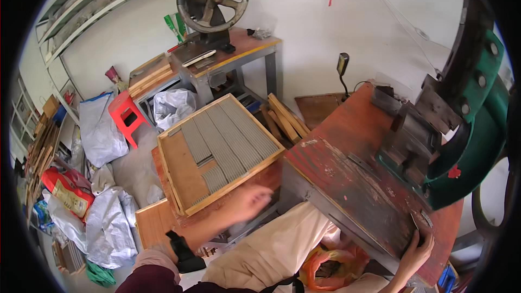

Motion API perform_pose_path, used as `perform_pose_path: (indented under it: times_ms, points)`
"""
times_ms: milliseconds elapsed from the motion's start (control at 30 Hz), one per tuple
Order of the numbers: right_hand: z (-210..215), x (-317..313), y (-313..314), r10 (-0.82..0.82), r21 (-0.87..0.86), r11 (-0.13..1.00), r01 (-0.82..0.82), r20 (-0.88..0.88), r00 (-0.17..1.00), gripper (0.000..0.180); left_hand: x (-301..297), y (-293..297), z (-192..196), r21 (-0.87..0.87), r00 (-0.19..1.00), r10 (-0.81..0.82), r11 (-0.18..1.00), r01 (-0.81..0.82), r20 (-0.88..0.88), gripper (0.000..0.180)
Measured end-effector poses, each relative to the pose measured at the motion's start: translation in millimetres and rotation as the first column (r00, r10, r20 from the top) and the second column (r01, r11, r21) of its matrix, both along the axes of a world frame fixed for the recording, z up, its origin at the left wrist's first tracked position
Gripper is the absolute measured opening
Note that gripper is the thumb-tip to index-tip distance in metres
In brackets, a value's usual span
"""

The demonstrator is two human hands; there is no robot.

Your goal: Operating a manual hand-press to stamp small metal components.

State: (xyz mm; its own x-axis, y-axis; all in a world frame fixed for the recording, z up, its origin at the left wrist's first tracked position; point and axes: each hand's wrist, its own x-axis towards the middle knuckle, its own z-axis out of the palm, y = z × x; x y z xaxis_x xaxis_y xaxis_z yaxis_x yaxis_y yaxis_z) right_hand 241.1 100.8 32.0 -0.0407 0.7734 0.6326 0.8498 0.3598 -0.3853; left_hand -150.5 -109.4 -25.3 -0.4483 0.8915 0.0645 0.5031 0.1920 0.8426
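Left hand [251,202]: fingers loosely curled and blurred, holding nothing that can be made out, hovering over the near corner of the wooden tray [169,164].

Right hand [417,254]: pinched on small flat grey metal pieces [420,221] at the near edge of the worn red workbench [347,157].

Tray contents: rows of thin grey strips [228,138] filling the far half, the near-left part bare board. The tray sits tilted on a low wooden stand, one corner close to the bench's left edge.

Green press machine [461,125]: on the bench, just beyond the right hand.

Risks, as judged: a knock on the tray corner could slide the strips out of their rows; the pinched pieces sit at the bench lip and could drop into the lap.

Room: open strip of bench between the hands; white sacks [108,222] and a red stool [126,113] crowd the floor to the left.
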Motion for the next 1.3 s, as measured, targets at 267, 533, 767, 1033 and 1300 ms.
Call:
perform_pose_path:
  times_ms: [267, 533, 767, 1033, 1300]
  points:
    - [-4.3, 9.7, 4.2, 0.047, -0.029, 0.998, -0.047, -0.02, 0.999, 0.018, -163.8, -65.7, -46.8, -0.062, 0.82, 0.501, 0.842, -0.535, -0.278, 0.023]
    - [21.1, -16.4, -6.8, 0.053, 0.091, 0.994, -0.057, 0.04, 0.998, 0.028, -209.8, -78.9, -59.5, -0.379, 0.986, 0.166, 0.912, -0.16, -0.018, 0.03]
    - [26.2, -24.1, -12.3, -0.032, 0.026, 0.999, 0.031, 0.034, 0.999, 0.024, -214.0, -75.5, -42.3, -0.379, 0.995, 0.061, 0.925, -0.028, 0.076, 0.041]
    - [4.2, -0.5, 1.9, 0.019, -0.084, 0.996, -0.024, -0.066, 0.998, 0.019, -202.9, -65.5, -29.4, -0.504, 0.94, -0.176, 0.864, 0.006, -0.291, 0.05]
    - [6.6, -5.9, -1.3, -0.025, -0.076, 0.997, 0.021, -0.05, 0.998, 0.012, -204.5, -77.4, -51.2, -0.367, 0.872, -0.16, 0.93, -0.024, -0.462, 0.052]
